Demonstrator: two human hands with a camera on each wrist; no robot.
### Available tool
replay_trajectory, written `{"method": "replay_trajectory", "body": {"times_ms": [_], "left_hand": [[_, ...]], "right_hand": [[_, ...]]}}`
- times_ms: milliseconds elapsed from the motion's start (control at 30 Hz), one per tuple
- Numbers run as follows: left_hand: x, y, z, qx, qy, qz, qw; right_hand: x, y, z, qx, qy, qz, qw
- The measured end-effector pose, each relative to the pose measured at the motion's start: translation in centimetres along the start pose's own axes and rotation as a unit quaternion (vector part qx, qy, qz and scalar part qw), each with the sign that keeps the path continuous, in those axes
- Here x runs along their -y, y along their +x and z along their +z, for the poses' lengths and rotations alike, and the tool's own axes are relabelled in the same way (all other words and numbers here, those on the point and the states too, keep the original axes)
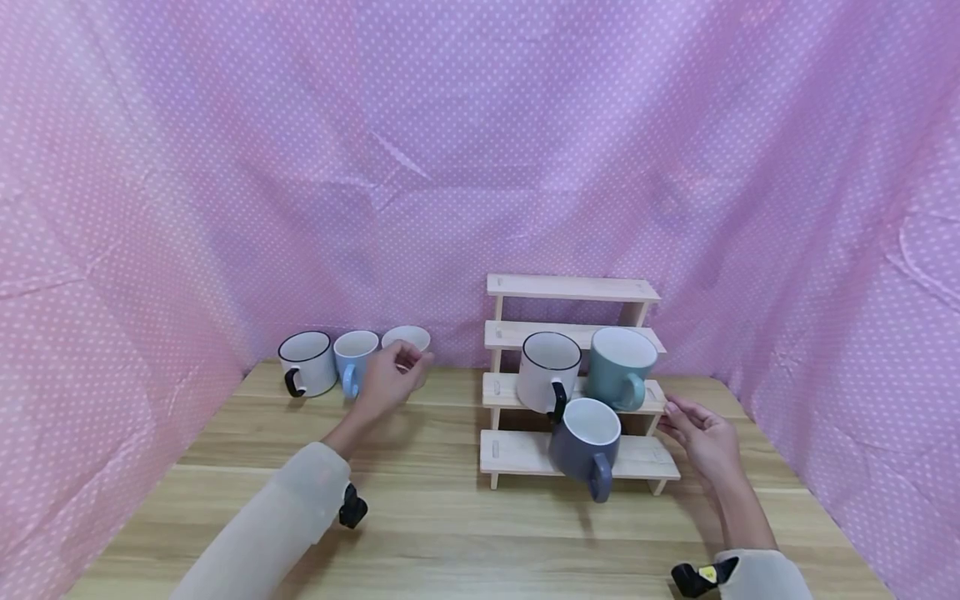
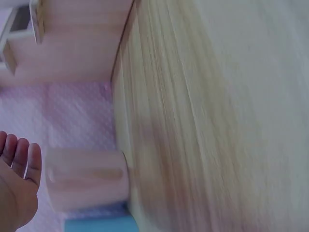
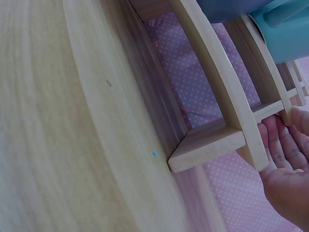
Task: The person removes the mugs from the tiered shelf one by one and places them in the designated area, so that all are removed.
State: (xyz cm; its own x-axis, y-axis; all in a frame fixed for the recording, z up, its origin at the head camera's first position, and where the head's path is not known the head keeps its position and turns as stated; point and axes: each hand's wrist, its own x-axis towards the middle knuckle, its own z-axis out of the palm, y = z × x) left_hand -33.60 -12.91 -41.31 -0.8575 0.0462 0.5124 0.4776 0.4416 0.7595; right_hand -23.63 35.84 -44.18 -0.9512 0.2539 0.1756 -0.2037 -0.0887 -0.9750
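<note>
At the back left of the table, my left hand (image 1: 388, 382) hovers in front of a pale mug (image 1: 406, 336), its fingers loosely bent. In the left wrist view the fingers hold nothing, and a gap separates them from the pinkish mug (image 2: 89, 179). A tiered wooden display rack (image 1: 517, 452) stands to the right. My right hand (image 1: 705, 437) pinches the right end of its second step, thumb (image 3: 300, 121) against the board and fingers underneath. That step bears a white black-rimmed mug (image 1: 543, 379) and a teal mug (image 1: 618, 367). A dark grey-blue mug (image 1: 581, 450) sits on the lowest step.
Left of the pale mug stand a light blue mug (image 1: 354, 350) and a white mug with a black rim and handle (image 1: 311, 371). A pink dotted curtain (image 1: 450, 167) hangs behind and beside the wooden table (image 1: 420, 517).
</note>
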Motion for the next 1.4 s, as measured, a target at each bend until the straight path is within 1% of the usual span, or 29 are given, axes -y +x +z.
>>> {"method": "replay_trajectory", "body": {"times_ms": [33, 133, 267, 500, 633, 700, 1000, 1100, 1267, 1400], "left_hand": [[-0.4, 0.0, 0.3, 0.009, -0.007, 0.004, 0.9999], [-1.7, -0.3, 1.1, 0.035, -0.019, -0.004, 0.9992], [-3.4, -0.9, 2.3, 0.070, -0.048, -0.008, 0.9964], [-6.0, -2.0, 4.4, 0.128, -0.049, 0.022, 0.9903], [-7.0, -2.5, 5.4, 0.162, -0.068, 0.053, 0.9830], [-7.5, -2.8, 5.9, 0.176, -0.070, 0.064, 0.9797], [-9.9, -3.9, 7.4, 0.237, -0.078, 0.099, 0.9633], [-10.3, -4.2, 7.9, 0.254, -0.092, 0.107, 0.9568], [-10.6, -4.6, 8.8, 0.281, -0.123, 0.111, 0.9454], [-11.2, -4.8, 9.4, 0.294, -0.144, 0.101, 0.9394]], "right_hand": [[0.0, 0.0, 0.0, -0.001, 0.000, 0.000, 1.000], [0.1, 0.0, 0.1, -0.004, 0.000, 0.002, 1.000], [0.0, 0.1, 0.1, -0.007, -0.002, 0.004, 1.000], [-0.1, 0.2, 0.1, -0.007, -0.004, 0.004, 1.000], [-0.2, 0.2, 0.2, -0.004, -0.002, 0.002, 1.000], [-0.1, 0.2, 0.2, -0.003, -0.003, 0.004, 1.000], [0.2, 0.0, 0.2, -0.002, -0.007, 0.000, 1.000], [0.3, 0.1, 0.2, -0.003, -0.002, 0.001, 1.000], [0.3, 0.0, 0.2, -0.004, 0.001, 0.001, 1.000], [0.2, 0.0, 0.2, -0.005, 0.003, 0.000, 1.000]]}}
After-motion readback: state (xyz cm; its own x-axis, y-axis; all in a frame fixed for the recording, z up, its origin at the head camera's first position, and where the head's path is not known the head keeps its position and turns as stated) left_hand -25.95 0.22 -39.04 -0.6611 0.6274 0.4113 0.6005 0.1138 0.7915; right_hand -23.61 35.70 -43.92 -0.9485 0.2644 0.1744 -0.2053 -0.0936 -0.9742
